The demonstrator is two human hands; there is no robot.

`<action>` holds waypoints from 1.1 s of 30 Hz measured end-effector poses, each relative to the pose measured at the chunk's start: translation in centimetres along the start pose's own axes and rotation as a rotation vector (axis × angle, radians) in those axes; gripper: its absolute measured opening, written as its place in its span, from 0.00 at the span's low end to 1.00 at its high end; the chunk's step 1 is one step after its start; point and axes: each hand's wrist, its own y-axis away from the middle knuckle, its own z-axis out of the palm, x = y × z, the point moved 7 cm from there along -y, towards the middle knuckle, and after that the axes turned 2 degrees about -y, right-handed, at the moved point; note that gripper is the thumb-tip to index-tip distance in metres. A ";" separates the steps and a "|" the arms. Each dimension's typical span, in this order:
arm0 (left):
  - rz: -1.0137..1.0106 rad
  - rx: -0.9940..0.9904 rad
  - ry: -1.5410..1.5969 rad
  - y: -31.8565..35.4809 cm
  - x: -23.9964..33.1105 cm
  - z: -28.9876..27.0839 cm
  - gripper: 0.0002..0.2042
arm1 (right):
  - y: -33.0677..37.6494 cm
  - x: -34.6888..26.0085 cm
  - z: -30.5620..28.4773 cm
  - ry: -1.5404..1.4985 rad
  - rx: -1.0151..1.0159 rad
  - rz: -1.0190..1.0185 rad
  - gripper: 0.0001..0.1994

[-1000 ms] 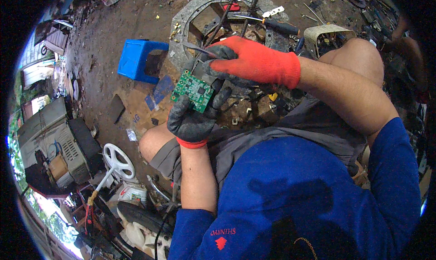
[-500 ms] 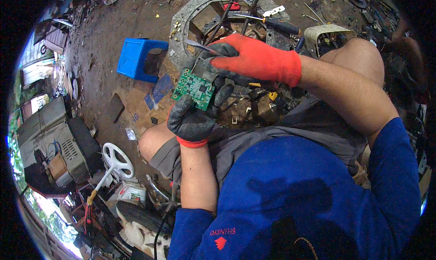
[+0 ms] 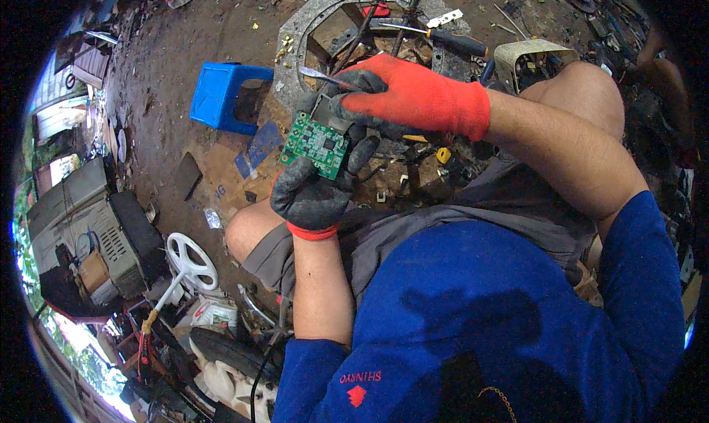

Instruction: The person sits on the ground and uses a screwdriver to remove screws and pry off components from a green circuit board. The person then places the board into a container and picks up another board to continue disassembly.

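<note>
My left hand [image 3: 310, 194], in a dark-coated glove with a red cuff, is closed on a green circuit board [image 3: 317, 146]. The thumb presses the board's near edge, and other fingers show beyond its right side. My right hand [image 3: 402, 94], in a red glove with dark fingers, grips a slim metal tool with a flat tip [image 3: 314, 72] pointing left. Its handle is hidden in the fist, so I cannot tell its exact kind. A silver metal part [image 3: 329, 114] sits at the board's far edge, beside the right fingertips.
An octagonal concrete ring [image 3: 292, 54] lies ahead, with rods across it and a screwdriver [image 3: 458, 42] on its right. To the left stands a blue plastic stool [image 3: 214, 98]. A white handwheel [image 3: 192, 260] and scrap lie lower left. A beige curved piece [image 3: 535, 50] is near my right knee.
Both hands stay nearly in place. The flat-tipped tool has shifted and tilted slightly, and more of the silver part at the board's far edge shows.
</note>
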 end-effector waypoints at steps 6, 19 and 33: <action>0.007 -0.034 0.075 -0.1 0.1 0.3 0.33 | 0.4 0.2 -0.3 0.064 0.112 -0.026 0.21; -0.173 0.001 -0.515 1.0 -0.4 -2.4 0.26 | 0.6 -1.1 1.6 0.430 -0.091 -0.282 0.21; -0.274 0.213 -0.808 1.2 -1.1 -5.1 0.24 | 1.5 -1.0 3.5 0.606 -0.235 -0.361 0.20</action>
